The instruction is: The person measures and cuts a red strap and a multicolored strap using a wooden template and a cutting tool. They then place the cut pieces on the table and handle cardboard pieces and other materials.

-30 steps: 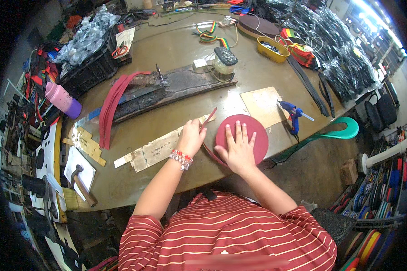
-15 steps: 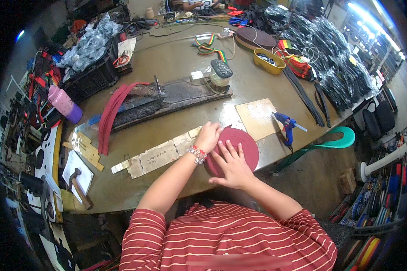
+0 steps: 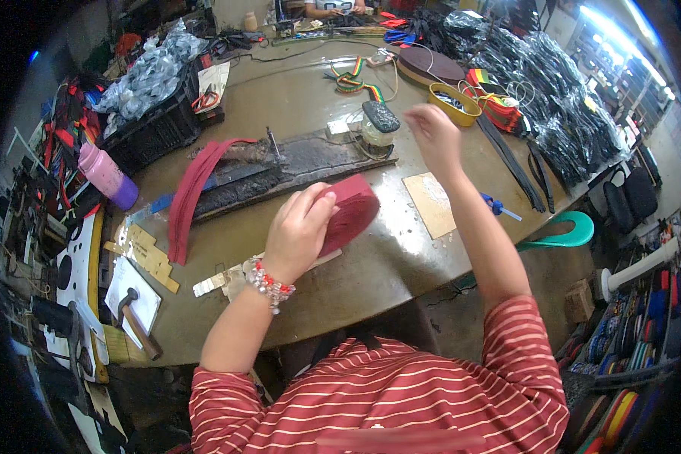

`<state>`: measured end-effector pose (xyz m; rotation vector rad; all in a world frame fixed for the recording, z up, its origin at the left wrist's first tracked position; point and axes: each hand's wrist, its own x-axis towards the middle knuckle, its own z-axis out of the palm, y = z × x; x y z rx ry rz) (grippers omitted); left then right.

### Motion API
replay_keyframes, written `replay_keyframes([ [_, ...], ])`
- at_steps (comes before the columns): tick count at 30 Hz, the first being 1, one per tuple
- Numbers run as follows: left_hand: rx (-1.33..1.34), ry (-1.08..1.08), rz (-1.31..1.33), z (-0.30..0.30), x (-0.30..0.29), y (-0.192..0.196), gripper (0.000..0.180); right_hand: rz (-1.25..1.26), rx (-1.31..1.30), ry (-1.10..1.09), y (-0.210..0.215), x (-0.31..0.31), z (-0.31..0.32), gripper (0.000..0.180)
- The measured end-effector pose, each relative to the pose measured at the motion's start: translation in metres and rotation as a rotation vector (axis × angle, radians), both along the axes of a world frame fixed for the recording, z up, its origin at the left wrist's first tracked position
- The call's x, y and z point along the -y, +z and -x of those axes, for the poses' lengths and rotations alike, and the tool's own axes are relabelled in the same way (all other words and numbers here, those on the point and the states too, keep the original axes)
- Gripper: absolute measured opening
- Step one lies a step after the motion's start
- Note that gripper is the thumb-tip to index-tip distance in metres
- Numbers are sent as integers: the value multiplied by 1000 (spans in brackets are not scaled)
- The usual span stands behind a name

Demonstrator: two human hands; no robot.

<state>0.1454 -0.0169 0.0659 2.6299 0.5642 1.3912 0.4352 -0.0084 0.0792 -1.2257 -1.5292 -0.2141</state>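
Observation:
A maroon roll of webbing strap [image 3: 353, 214] is tilted up off the table, its coiled layers partly showing. My left hand [image 3: 299, 228], with a beaded bracelet at the wrist, grips it from the left, thumb on top. My right hand [image 3: 436, 140] is raised off the roll, farther forward, between a lidded glass jar [image 3: 380, 130] and a yellow bowl [image 3: 454, 104]. Its fingers are bent and somewhat blurred, and I cannot make out anything in them. Below my right forearm lies a tan board [image 3: 430, 204]. Card strips [image 3: 234, 281] are partly hidden under my left arm.
A dark slab [image 3: 303, 168] and maroon straps [image 3: 191, 200] lie ahead. Behind my right forearm is a blue glue gun [image 3: 495, 206]. A hammer [image 3: 138, 321] and purple bottle [image 3: 107, 175] stand left; plastic-wrapped bundles [image 3: 537, 91] fill the far right. Someone sits beyond the table [image 3: 272, 64].
The roll, flat on the table under both hands before, is now lifted and tilted in my left hand. My right hand has left it and moved forward and right.

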Motion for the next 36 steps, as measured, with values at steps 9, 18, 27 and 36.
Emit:
replay_keyframes([
  [9,-115,-43,-59,15,-11,-2,21,668,274,-242,-2,-119,-22,17],
  [18,-98,-237,-43,-29,-37,12,22,264,284,-125,50,17,29,4],
  [27,-20,-919,-159,-147,36,43,24,164,56,-558,49,225,62,9],
  [36,-94,-1521,302,-212,226,40,12,79,-456,-1098,2,451,147,50],
])
